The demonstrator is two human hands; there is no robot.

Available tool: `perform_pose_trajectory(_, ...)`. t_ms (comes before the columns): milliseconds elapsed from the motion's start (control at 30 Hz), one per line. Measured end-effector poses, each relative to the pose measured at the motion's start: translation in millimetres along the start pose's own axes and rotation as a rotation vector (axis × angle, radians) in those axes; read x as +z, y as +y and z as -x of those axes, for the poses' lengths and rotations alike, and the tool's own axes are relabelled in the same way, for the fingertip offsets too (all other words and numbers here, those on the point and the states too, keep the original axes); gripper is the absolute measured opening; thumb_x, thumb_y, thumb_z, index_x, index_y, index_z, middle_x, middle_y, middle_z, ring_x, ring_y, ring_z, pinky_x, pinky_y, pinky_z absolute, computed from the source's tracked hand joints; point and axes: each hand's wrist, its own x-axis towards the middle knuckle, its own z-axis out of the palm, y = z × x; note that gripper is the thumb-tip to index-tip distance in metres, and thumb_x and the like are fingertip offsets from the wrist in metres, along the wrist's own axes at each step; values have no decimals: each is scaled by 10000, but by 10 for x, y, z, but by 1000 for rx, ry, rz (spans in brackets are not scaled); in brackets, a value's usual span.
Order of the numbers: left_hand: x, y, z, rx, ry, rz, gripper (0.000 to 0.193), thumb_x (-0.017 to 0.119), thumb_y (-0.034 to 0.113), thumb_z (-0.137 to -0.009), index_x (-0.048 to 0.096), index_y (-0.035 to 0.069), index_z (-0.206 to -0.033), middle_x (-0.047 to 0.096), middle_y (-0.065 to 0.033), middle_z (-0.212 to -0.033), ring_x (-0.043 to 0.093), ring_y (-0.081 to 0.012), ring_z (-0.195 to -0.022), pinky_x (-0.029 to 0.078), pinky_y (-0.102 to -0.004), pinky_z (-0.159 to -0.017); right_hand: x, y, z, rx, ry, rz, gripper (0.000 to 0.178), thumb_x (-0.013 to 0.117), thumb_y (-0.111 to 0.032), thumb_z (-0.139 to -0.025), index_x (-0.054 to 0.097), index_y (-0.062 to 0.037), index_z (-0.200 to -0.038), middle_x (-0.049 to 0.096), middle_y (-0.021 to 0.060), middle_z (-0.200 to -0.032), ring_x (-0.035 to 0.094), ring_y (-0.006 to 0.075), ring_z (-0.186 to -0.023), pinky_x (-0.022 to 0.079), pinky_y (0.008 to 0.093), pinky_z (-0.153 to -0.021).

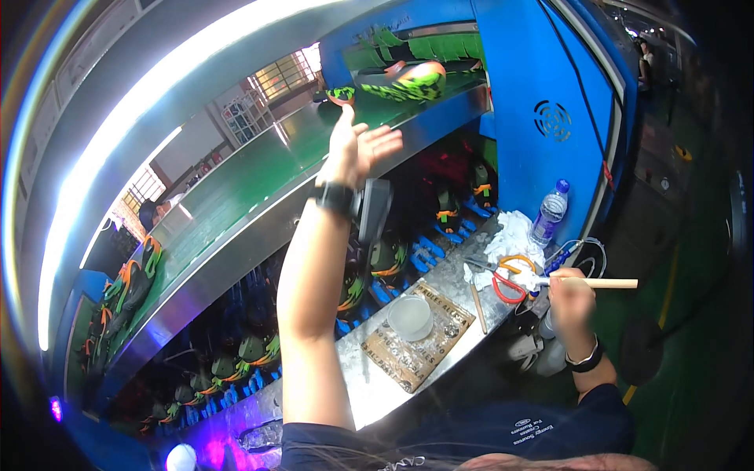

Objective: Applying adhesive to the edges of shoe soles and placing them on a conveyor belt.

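My left hand (361, 147) is raised over the edge of the green conveyor belt (267, 161), palm up with fingers apart and nothing in it. Just beyond it, a green, black and orange shoe (408, 83) lies on the belt near the blue machine opening. A second, smaller-looking shoe (341, 96) is behind my fingertips. My right hand (572, 297), somewhat blurred, is closed around a brush (616, 283) with a pale wooden handle pointing right. The brush's bristle end points left, near crumpled white tissue, and is hard to make out.
On the bench below, a clear tub (410, 318) of cloudy liquid stands on a piece of cardboard (385, 357), beside a thin stick (477, 306). Red-and-orange-handled scissors (509, 290), white tissue (514, 235) and a water bottle (550, 212) sit near the blue machine (542, 63). Shoes (228, 367) line a lower rack.
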Motion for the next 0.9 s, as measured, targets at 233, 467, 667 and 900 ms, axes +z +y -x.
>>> perform_pose_trajectory(233, -970, -184, 1637, 395, 145, -739, 340, 529, 180, -832, 424, 5, -1104, 563, -178, -973, 589, -238, -863, 512, -296, -660, 157, 379, 10, 151, -72, -100, 40, 532, -9, -792, 523, 5, -828, 484, 5, -720, 394, 34, -588, 326, 166, -519)
perform_pose_trajectory(467, -2415, 1284, 2867, 800, 1023, -1764, 334, 666, 171, -700, 510, -10, -933, 573, -127, -828, 569, -203, -761, 455, -289, -686, 582, 507, 21, 185, -173, -149, 30, 508, -54, -823, 492, -28, -825, 431, -25, -628, 349, 18, -469, 288, 160, -423)
perform_pose_trajectory(667, -3430, 2067, 3413, 222, 1544, -1659, 854, 745, 429, -537, 386, -117, -1088, 504, -265, -1035, 504, -324, -989, 396, -347, -859, 746, 524, 70, 162, -222, -99, 61, 529, -86, -811, 497, -35, -801, 425, -28, -613, 354, 21, -478, 267, 163, -428)
perform_pose_trajectory(900, -3893, 2179, 3198, 277, 1548, -1527, 779, 728, 388, -598, 402, -88, -1122, 536, -233, -1044, 535, -286, -977, 404, -320, -847, 775, 588, 127, 213, -207, -88, 65, 532, -81, -804, 492, -32, -790, 413, -30, -633, 352, 26, -513, 265, 171, -465)
